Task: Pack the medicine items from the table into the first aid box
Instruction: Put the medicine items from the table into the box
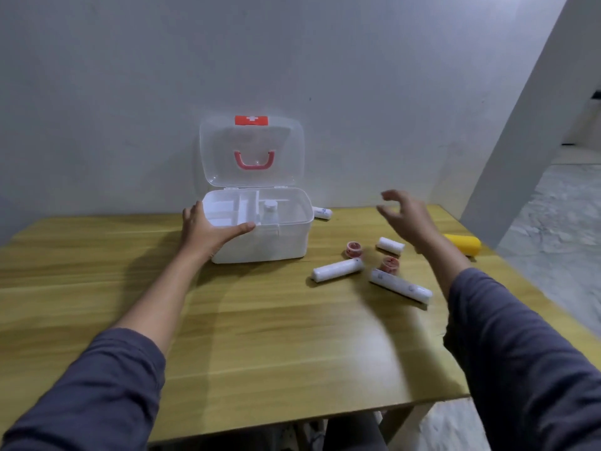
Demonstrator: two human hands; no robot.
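First aid box (260, 236), white plastic, at centre frame on a wooden table (260, 320), clear lid (252, 151) standing upright against the wall, red cross label at its top edge and a pink handle showing through. Inside, a white divider tray on the left and a small clear bottle (269, 213) upright on the right. Left hand (208, 232) clasped over the box's near-left corner, thumb along the front rim, fingers on the side wall. Right hand (406, 219) raised in the air right of the box, blurred, fingers curled half open, empty. Below it, scattered on the table: three white bandage rolls (338, 270), two pinkish tape rolls (353, 249). Another white roll (322, 212) just behind the box's right end. Yellow object (463, 244) near the right edge, partly hidden by the forearm.
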